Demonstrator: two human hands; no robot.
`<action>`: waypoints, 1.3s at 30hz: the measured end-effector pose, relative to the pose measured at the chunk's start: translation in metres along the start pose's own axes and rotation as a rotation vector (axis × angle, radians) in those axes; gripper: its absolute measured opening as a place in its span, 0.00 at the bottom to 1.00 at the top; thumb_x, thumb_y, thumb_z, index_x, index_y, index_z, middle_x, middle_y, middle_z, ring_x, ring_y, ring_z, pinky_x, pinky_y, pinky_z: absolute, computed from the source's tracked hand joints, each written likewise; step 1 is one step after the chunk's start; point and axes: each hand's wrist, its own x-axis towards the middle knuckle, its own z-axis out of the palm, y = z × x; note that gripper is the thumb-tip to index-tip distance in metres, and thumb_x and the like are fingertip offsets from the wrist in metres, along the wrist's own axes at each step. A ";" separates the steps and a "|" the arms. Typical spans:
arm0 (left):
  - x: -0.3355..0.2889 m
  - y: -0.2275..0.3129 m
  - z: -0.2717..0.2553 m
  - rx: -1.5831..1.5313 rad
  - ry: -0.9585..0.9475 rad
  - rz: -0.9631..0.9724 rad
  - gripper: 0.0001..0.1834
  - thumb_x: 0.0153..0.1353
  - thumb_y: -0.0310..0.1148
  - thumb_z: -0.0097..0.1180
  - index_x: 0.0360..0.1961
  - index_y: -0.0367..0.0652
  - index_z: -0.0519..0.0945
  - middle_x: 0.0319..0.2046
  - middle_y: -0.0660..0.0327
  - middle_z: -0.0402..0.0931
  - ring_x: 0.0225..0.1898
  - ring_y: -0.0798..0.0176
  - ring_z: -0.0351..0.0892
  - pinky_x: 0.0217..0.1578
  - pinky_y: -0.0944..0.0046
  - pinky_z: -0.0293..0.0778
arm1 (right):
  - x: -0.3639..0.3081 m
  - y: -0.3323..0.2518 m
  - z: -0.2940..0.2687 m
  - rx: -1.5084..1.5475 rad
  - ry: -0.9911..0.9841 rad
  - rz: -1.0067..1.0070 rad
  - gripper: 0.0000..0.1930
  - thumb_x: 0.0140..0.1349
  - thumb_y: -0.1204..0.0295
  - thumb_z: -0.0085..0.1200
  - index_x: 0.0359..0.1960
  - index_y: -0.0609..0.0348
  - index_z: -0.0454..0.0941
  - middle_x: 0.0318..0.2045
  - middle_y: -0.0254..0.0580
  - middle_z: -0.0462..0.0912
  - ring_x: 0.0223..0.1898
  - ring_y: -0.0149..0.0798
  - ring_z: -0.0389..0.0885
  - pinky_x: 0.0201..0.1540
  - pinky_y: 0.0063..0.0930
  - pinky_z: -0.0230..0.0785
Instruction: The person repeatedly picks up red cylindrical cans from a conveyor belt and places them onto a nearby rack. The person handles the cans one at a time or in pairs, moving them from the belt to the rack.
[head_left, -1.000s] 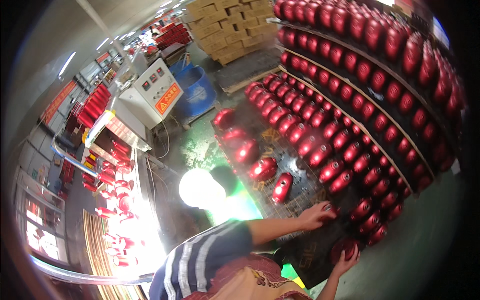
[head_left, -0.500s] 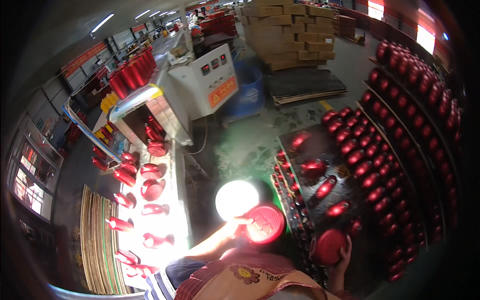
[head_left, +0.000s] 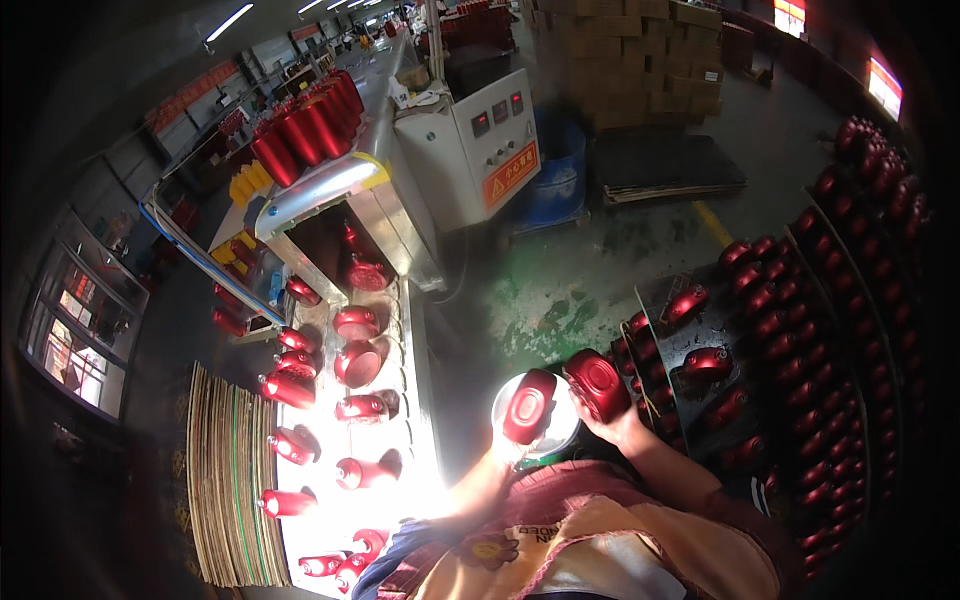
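Note:
My left hand (head_left: 508, 450) grips a shiny red bottle (head_left: 528, 408), its oval base showing. In my right hand (head_left: 622, 424) is a second red bottle (head_left: 594, 384), held close beside the first and tilted, also base outward. Fingers of both hands are closed around them. Under the two bottles stands a round white bucket (head_left: 566, 432), partly covered by them; its contents are hidden. To the left, red bottles (head_left: 357, 364) lie spaced out on a brightly lit conveyor (head_left: 398, 345) leading from a metal tunnel housing (head_left: 375, 195).
Black boards (head_left: 655, 312) with many red bottles stand in stacked layers at right. A control cabinet (head_left: 480, 150) and blue barrel (head_left: 560, 175) are ahead, with cartons (head_left: 650, 70) behind. Upright sheets (head_left: 225, 470) lean at the left beside the conveyor.
My right hand has swung in from the boards at right with its bottle, beside the left one. The left bottle has turned from its round embossed face to its base. My view has shifted left.

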 end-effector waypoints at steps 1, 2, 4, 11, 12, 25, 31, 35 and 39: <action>0.002 0.001 0.000 -0.023 -0.023 0.002 0.33 0.58 0.39 0.60 0.64 0.42 0.69 0.58 0.50 0.71 0.53 0.50 0.76 0.51 0.51 0.76 | 0.010 0.003 0.009 -0.003 -0.043 0.038 0.36 0.63 0.44 0.47 0.64 0.58 0.68 0.61 0.59 0.72 0.56 0.58 0.76 0.53 0.48 0.78; 0.005 0.002 0.001 -0.052 -0.053 0.008 0.33 0.58 0.40 0.60 0.64 0.42 0.69 0.58 0.49 0.71 0.53 0.50 0.76 0.50 0.51 0.77 | 0.020 0.008 0.020 -0.046 -0.124 0.022 0.33 0.66 0.45 0.44 0.63 0.58 0.70 0.61 0.58 0.73 0.57 0.57 0.76 0.54 0.48 0.78; 0.011 0.008 0.002 -0.117 -0.123 0.014 0.34 0.58 0.42 0.60 0.64 0.43 0.69 0.58 0.49 0.71 0.52 0.49 0.76 0.49 0.50 0.78 | 0.033 0.015 0.036 -0.052 -0.092 -0.010 0.29 0.70 0.48 0.38 0.62 0.56 0.71 0.60 0.55 0.74 0.57 0.55 0.76 0.56 0.47 0.77; 0.050 0.059 0.016 -0.292 -0.371 0.094 0.35 0.59 0.51 0.59 0.65 0.46 0.69 0.58 0.48 0.70 0.50 0.46 0.76 0.45 0.46 0.80 | 0.088 0.022 0.064 -0.049 -0.123 0.103 0.30 0.68 0.51 0.48 0.62 0.62 0.69 0.57 0.63 0.74 0.53 0.59 0.79 0.40 0.42 0.85; 0.052 0.062 0.016 -0.370 -0.304 0.083 0.40 0.57 0.62 0.55 0.65 0.51 0.69 0.58 0.46 0.69 0.49 0.43 0.76 0.38 0.43 0.82 | 0.094 0.021 0.063 -0.054 -0.054 0.079 0.31 0.66 0.51 0.49 0.63 0.61 0.69 0.56 0.66 0.74 0.51 0.60 0.80 0.41 0.43 0.85; 0.009 0.069 0.035 -0.142 -0.025 0.595 0.31 0.72 0.51 0.46 0.69 0.43 0.65 0.67 0.45 0.63 0.62 0.45 0.72 0.60 0.44 0.73 | 0.126 -0.063 -0.010 0.108 -0.152 0.474 0.38 0.59 0.48 0.60 0.68 0.52 0.66 0.68 0.53 0.63 0.62 0.52 0.69 0.54 0.45 0.76; -0.133 0.132 0.051 0.163 -0.135 0.990 0.34 0.72 0.50 0.46 0.71 0.41 0.61 0.68 0.49 0.63 0.65 0.47 0.68 0.64 0.44 0.67 | 0.146 -0.066 -0.019 0.001 -0.116 0.501 0.34 0.64 0.53 0.58 0.67 0.55 0.66 0.68 0.51 0.64 0.61 0.53 0.71 0.57 0.45 0.73; -0.228 0.174 0.034 0.178 -0.048 1.268 0.35 0.71 0.50 0.46 0.71 0.41 0.60 0.68 0.48 0.62 0.66 0.46 0.67 0.65 0.44 0.67 | 0.207 -0.003 0.043 -0.317 -0.219 0.294 0.29 0.69 0.56 0.48 0.66 0.60 0.67 0.65 0.51 0.70 0.63 0.53 0.71 0.65 0.48 0.65; -0.280 0.198 0.018 0.125 0.004 1.462 0.36 0.71 0.51 0.47 0.72 0.41 0.60 0.68 0.47 0.62 0.67 0.45 0.66 0.65 0.43 0.66 | 0.286 0.098 0.157 -0.914 -0.394 -0.104 0.27 0.73 0.60 0.39 0.72 0.53 0.57 0.67 0.47 0.67 0.66 0.49 0.68 0.68 0.48 0.61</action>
